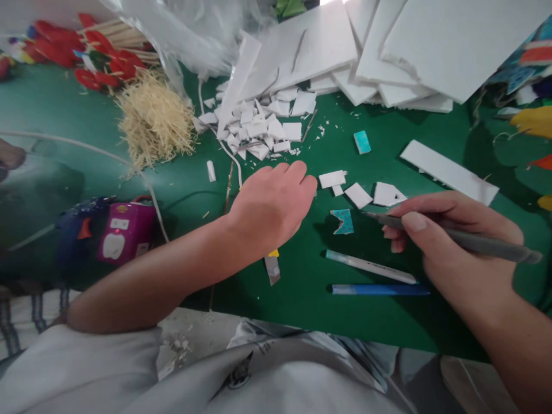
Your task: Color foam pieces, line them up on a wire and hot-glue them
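Note:
My right hand (461,241) grips a slim grey pen-like tool (487,241) with a narrow pointed tip, aimed left above small white foam pieces (358,195). Just left of that tip lies a ragged teal-patterned scrap (342,221). My left hand (276,201) is palm down with its fingers curled under; whatever they hold, if anything, is hidden. A flat blade with a bit of yellow (272,269) sticks out from beneath my left wrist. Below the scrap, a white pen with a teal end (371,267) and a blue pen (379,290) lie side by side.
White foam offcuts (259,126) are heaped behind my left hand, with foam sheets (414,52) stacked farther back. A teal-topped block (362,142) and foam strip (448,171) lie right. Left are straw (155,118), a cable (150,187) and a magenta box (128,233).

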Action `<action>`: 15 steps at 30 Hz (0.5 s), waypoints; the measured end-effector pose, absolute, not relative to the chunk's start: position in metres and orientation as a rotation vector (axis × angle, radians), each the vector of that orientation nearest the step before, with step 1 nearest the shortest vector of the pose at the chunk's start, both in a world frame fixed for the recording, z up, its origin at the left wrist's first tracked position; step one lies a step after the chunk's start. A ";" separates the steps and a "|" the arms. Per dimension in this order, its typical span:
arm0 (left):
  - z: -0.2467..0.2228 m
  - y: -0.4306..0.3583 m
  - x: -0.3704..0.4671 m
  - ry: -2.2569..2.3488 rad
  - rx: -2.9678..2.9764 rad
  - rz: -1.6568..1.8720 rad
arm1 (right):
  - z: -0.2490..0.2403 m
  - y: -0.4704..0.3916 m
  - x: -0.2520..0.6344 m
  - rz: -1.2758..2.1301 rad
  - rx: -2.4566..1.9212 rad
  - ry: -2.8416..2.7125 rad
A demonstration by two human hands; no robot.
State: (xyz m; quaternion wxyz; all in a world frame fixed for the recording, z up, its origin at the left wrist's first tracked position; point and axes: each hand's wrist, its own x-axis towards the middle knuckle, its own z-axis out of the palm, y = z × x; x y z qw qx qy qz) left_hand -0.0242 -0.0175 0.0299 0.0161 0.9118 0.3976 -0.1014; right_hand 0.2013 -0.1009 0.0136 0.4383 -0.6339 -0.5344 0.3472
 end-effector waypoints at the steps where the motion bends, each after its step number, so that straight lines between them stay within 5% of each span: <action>1: 0.030 -0.017 -0.024 1.240 2.832 -0.315 | 0.013 -0.099 0.202 0.895 -1.568 -1.343; 15: 0.028 -0.030 -0.031 0.929 2.974 0.132 | 0.012 -0.093 0.199 1.223 -1.326 -1.266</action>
